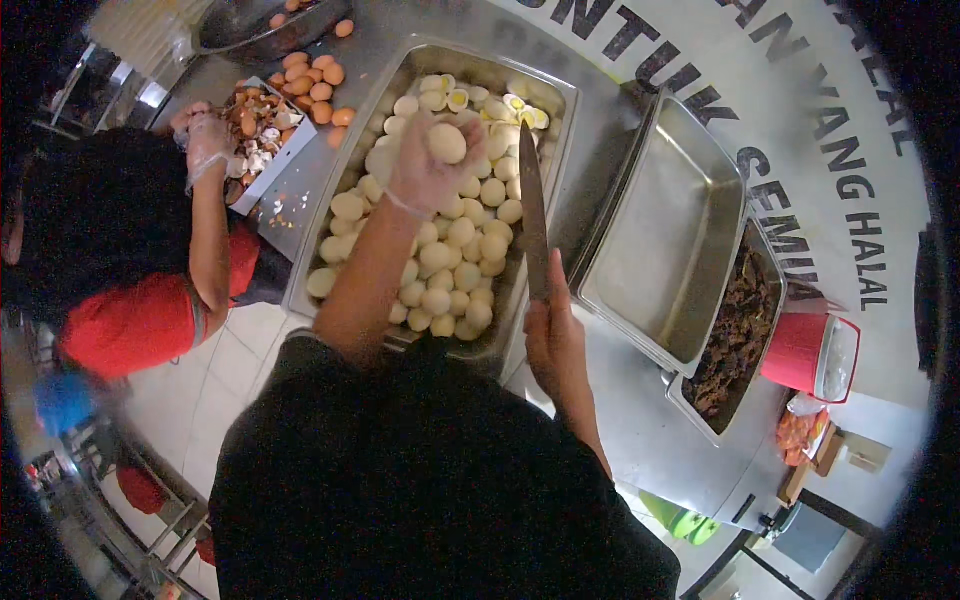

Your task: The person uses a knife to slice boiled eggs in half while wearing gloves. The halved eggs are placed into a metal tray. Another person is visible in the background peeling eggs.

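A whole peeled boiled egg point(447, 143) rests in my gloved left hand point(427, 169), palm up above a deep steel pan. My right hand point(555, 337) grips the handle end of a long kitchen knife point(533, 210), its index finger laid along the blade. The knife points away from me over the right side of the steel food pan point(561, 112). Many peeled eggs point(442, 259) fill that pan. Halved eggs with yellow yolks showing point(457, 99) lie at its far end, some near the knife tip. My left forearm hides part of the pan.
Right of the pan, stacked steel pans point(660, 232) stand beside a pan of dark brown food point(731, 337) and a pink cooler jug point(799, 356). At left, a co-worker's gloved hand point(208, 139) is by a box of eggshells point(259, 135); unpeeled brown eggs point(321, 91) lie loose on the counter.
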Demonstrator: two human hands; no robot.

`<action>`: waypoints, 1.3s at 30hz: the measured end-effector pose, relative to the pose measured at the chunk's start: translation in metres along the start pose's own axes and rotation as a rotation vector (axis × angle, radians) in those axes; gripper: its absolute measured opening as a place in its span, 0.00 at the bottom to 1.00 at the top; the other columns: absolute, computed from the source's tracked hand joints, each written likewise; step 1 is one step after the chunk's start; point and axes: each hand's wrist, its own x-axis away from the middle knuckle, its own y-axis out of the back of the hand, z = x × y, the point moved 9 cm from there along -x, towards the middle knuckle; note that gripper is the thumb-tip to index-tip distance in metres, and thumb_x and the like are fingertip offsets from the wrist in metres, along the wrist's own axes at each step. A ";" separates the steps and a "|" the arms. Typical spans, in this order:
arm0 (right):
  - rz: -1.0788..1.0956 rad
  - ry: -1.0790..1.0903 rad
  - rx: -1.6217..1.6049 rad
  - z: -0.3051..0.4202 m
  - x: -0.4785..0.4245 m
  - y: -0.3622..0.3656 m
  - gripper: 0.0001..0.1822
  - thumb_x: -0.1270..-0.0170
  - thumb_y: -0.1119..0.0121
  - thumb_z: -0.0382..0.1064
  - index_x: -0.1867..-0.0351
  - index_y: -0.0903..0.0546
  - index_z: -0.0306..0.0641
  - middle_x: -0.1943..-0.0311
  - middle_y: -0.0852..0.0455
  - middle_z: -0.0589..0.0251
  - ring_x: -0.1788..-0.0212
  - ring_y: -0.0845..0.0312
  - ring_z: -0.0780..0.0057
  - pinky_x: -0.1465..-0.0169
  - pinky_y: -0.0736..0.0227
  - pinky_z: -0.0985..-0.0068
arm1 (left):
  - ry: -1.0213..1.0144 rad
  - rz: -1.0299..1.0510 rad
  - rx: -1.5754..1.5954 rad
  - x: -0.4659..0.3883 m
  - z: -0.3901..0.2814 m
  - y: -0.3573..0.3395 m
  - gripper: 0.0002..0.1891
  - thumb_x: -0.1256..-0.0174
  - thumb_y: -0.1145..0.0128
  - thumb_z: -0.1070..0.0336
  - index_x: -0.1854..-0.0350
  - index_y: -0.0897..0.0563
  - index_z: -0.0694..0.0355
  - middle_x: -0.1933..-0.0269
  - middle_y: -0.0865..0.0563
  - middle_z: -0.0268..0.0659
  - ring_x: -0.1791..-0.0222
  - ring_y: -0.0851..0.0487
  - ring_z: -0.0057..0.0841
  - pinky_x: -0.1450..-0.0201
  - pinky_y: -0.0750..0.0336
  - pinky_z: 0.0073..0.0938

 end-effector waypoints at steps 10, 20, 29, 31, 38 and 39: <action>0.106 0.017 0.172 0.035 0.014 -0.017 0.31 0.34 0.56 0.30 0.30 0.45 0.58 0.60 0.19 0.38 0.58 0.21 0.43 0.57 0.26 0.64 | -0.067 0.065 -0.232 0.047 -0.021 -0.024 0.14 0.38 0.47 0.55 0.58 0.27 0.61 0.62 0.20 0.37 0.63 0.20 0.28 0.62 0.23 0.28; 0.139 -0.049 0.275 0.037 0.023 -0.025 0.32 0.33 0.54 0.33 0.30 0.46 0.64 0.68 0.19 0.40 0.67 0.21 0.44 0.65 0.27 0.59 | 0.017 0.097 -0.082 0.054 -0.018 -0.024 0.18 0.35 0.53 0.47 0.64 0.24 0.59 0.64 0.20 0.36 0.67 0.21 0.30 0.65 0.25 0.31; 0.114 -0.020 0.257 0.039 0.019 -0.027 0.33 0.34 0.55 0.31 0.30 0.48 0.62 0.70 0.20 0.37 0.67 0.21 0.40 0.66 0.28 0.59 | 0.308 0.088 0.279 0.054 0.007 -0.033 0.21 0.35 0.57 0.48 0.61 0.24 0.64 0.64 0.18 0.46 0.67 0.19 0.40 0.58 0.23 0.40; 0.100 0.002 0.249 0.042 0.018 -0.026 0.33 0.34 0.55 0.31 0.30 0.48 0.61 0.70 0.20 0.35 0.66 0.21 0.39 0.66 0.28 0.58 | 0.308 0.039 0.249 0.056 0.006 -0.034 0.21 0.35 0.57 0.49 0.61 0.24 0.64 0.64 0.18 0.47 0.68 0.18 0.42 0.57 0.22 0.41; 0.075 0.012 0.270 0.032 0.014 -0.032 0.33 0.34 0.54 0.33 0.30 0.48 0.61 0.69 0.19 0.38 0.69 0.21 0.39 0.68 0.30 0.50 | 0.307 0.218 0.344 0.059 0.007 -0.044 0.20 0.35 0.55 0.48 0.62 0.25 0.64 0.64 0.18 0.48 0.69 0.18 0.41 0.60 0.21 0.41; 0.076 0.011 0.276 0.030 0.013 -0.033 0.33 0.35 0.54 0.32 0.30 0.48 0.61 0.70 0.19 0.39 0.69 0.22 0.39 0.69 0.30 0.49 | 0.304 0.166 0.289 0.052 0.018 -0.037 0.20 0.35 0.55 0.49 0.62 0.25 0.64 0.64 0.18 0.48 0.69 0.18 0.41 0.61 0.21 0.41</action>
